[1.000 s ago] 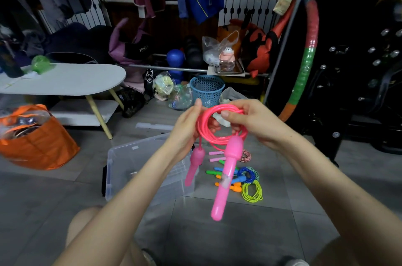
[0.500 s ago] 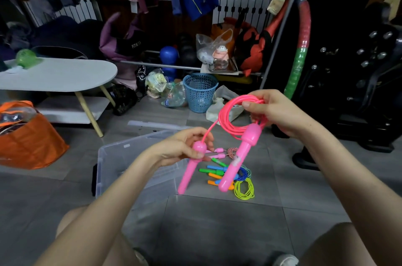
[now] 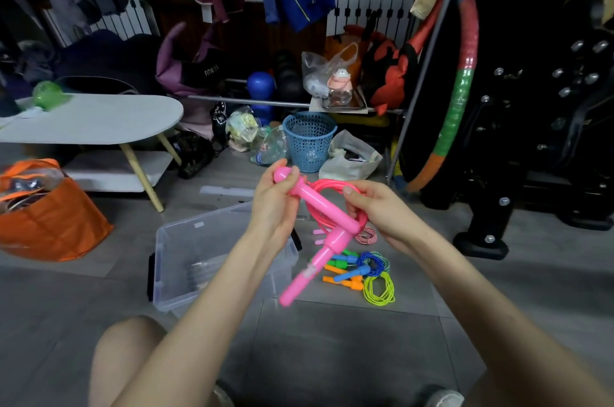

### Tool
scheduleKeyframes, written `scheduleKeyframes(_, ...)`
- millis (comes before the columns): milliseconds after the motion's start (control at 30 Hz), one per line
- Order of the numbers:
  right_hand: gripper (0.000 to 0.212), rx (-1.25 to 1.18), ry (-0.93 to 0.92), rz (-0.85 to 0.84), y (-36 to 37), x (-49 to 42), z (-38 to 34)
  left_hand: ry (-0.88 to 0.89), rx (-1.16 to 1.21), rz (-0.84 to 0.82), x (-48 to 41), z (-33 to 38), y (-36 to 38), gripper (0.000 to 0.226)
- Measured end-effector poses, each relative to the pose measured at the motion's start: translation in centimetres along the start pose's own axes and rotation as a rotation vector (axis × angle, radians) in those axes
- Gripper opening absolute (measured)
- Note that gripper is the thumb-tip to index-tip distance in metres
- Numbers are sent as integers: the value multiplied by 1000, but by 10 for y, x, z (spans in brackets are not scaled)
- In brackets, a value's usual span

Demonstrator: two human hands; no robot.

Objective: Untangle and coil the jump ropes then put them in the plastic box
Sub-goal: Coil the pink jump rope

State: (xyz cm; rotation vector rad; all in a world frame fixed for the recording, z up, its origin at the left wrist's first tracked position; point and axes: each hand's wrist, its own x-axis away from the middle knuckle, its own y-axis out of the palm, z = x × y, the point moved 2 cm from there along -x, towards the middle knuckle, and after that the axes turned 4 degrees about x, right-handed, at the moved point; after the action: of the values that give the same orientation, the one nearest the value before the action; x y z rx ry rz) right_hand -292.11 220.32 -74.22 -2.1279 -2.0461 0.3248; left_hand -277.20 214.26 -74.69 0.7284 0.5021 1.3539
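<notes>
Two bare knees (image 3: 133, 356) frame the near edge, with both forearms reaching forward over a grey tiled floor (image 3: 332, 356). Between the hands, held up in the air, is a pink jump rope (image 3: 327, 207).

The left hand (image 3: 274, 207) has its grip curled round the knobbed top of one pink handle, which slants down to the right across the cord. The right hand (image 3: 378, 212) has its grip pinched on the coiled pink cord (image 3: 327, 185), thumb on top, holding the loops together. The second handle (image 3: 309, 270) hangs free below them.

Just beyond, on the floor to the left, stands the clear plastic box (image 3: 172, 260), lid off. To its right lies a pile of other jump ropes (image 3: 352, 268) with blue, green and orange handles, beside a yellow-green cord (image 3: 378, 290).

Farther off are a blue basket (image 3: 309, 140), a white worktop (image 3: 99, 120) at left and an orange bag (image 3: 50, 217).

This looks like the coiling step, nearly done for the pink rope. The next move probably calls for securing the loops with the handle while the right grip stays firm, then lowering the bundle left into the box.
</notes>
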Motion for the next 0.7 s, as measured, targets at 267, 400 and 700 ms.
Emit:
scheduleKeyframes(267,32,-221,56,14,-12,-8,1,148,-473,-50,4,12,-16,39)
scheduleKeyframes(400,22,-266,86,-20,-14,-9,9,283,-545,-26,0,21,-22,31)
scheduleKeyframes(700,22,-5,15,80,-9,-8,3,842,-1222,16,19,12,-16,40)
